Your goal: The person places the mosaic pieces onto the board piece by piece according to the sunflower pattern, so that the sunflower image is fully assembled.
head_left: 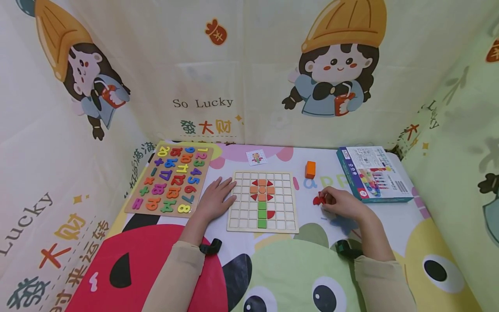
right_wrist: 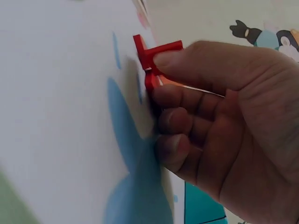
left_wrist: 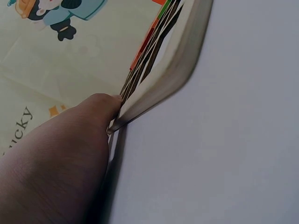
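Board (head_left: 242,220) touches outstretched left hand (head_left: 214,200); right hand (head_left: 343,203), well apart, pinches a red piece (right_wrist: 164,50).

High head view, downward; wrist views close, right sharing red pieces (right_wrist: 148,58).

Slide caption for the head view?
Left hand touches a wooden grid board bearing a tile flower; right hand pinches a red piece.

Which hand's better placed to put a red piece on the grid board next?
Right hand, likely: it pinches a red piece beside the grid board, while the left hand rests at the board's left edge.
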Demonstrator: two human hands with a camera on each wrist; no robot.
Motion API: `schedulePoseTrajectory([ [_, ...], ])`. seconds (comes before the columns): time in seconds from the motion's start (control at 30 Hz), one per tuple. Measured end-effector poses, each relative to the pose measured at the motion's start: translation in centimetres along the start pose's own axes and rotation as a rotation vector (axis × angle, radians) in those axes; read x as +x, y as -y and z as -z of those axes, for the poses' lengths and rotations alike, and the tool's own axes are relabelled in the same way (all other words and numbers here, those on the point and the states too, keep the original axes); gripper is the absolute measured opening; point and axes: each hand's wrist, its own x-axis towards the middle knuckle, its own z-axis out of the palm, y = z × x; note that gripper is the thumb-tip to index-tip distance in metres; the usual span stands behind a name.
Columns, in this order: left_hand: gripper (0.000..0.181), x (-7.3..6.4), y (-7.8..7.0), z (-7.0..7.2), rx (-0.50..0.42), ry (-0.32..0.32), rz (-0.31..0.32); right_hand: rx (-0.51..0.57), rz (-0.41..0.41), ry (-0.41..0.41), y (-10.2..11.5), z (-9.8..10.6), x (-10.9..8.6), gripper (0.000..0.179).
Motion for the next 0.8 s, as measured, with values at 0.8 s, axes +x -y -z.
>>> schedulePoseTrajectory([
  [0.8, 0.061, -0.2, -0.4, 0.5, -0.005, 0.015, 0.011, -0.038, -0.071, 0.003, -0.9, 0.4, -0.1, 0.042],
])
